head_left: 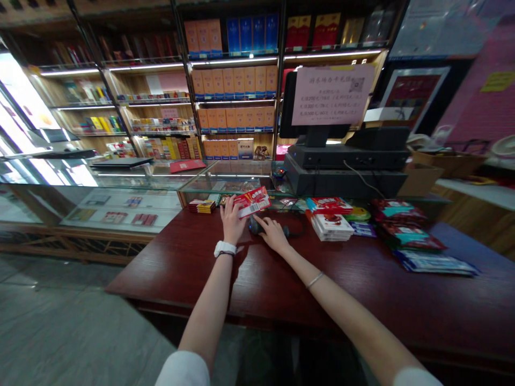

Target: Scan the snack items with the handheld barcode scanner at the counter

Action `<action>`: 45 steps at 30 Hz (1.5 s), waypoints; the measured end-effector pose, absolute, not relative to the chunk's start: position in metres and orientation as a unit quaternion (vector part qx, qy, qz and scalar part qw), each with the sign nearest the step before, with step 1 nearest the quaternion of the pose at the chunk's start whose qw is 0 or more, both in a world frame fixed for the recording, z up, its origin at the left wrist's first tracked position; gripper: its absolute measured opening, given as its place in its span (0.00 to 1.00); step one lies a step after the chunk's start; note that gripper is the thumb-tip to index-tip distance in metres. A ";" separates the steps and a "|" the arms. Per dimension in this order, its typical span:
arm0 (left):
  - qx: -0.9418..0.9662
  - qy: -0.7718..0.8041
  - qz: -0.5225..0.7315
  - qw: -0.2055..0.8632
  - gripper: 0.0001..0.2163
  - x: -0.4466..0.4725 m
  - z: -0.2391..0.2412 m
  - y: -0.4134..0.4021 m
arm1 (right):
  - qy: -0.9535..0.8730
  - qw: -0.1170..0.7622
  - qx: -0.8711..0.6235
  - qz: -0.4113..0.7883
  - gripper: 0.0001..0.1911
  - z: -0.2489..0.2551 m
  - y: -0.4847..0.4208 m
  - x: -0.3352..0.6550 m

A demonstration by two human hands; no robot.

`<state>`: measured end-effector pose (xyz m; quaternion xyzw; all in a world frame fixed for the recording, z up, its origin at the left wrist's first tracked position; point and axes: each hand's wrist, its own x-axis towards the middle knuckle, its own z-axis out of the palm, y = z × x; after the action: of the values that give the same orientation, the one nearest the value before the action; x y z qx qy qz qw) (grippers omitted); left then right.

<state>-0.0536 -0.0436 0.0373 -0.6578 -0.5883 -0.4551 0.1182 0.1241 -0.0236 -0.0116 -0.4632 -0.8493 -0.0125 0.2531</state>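
Red-and-white packet (252, 201), pinched by thumb and fingers of my left hand (232, 220), hovered just above the dark wooden counter (193, 268); my right hand (274, 235), fingers pressed together, gripped a black scanner (254, 227) resting there.

Left hand (232, 219) holds a red packet (252, 201); right hand (272, 234) rests on a scanner (256, 227).

Dim shop interior, lit by white strip lights (233, 60) under the shelves and blown-out daylight from a window (20, 91) at far left, glaring off the glass counter (120, 182). The left hand (232, 220) casts a soft shadow on the dark red desk (362, 289). Wide-angle distortion bends and blurs the edges.
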 end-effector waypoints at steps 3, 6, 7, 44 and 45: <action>-0.663 -0.581 -0.456 0.118 0.11 -0.053 0.036 -0.043 | -0.854 0.292 -0.429 0.031 0.37 -0.006 -0.027 0.135; -0.668 -0.575 -0.457 0.116 0.12 -0.051 0.036 -0.043 | -0.822 0.364 -0.435 0.045 0.33 0.002 -0.028 0.155; -0.672 -0.572 -0.456 0.117 0.13 -0.050 0.036 -0.043 | -0.809 0.387 -0.441 0.037 0.33 0.005 -0.028 0.164; -0.840 -0.404 -0.332 0.146 0.19 0.022 0.025 -0.071 | -0.811 0.458 -0.365 -0.005 0.40 0.025 -0.068 0.234; -0.841 -0.403 -0.331 0.142 0.19 0.023 0.024 -0.072 | -0.810 0.459 -0.363 -0.002 0.40 0.025 -0.069 0.232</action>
<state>0.0235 -0.0719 0.0242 -0.8412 -0.4030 -0.3313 0.1420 0.2319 -0.0695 0.0248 -0.3633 -0.8105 -0.0021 0.4594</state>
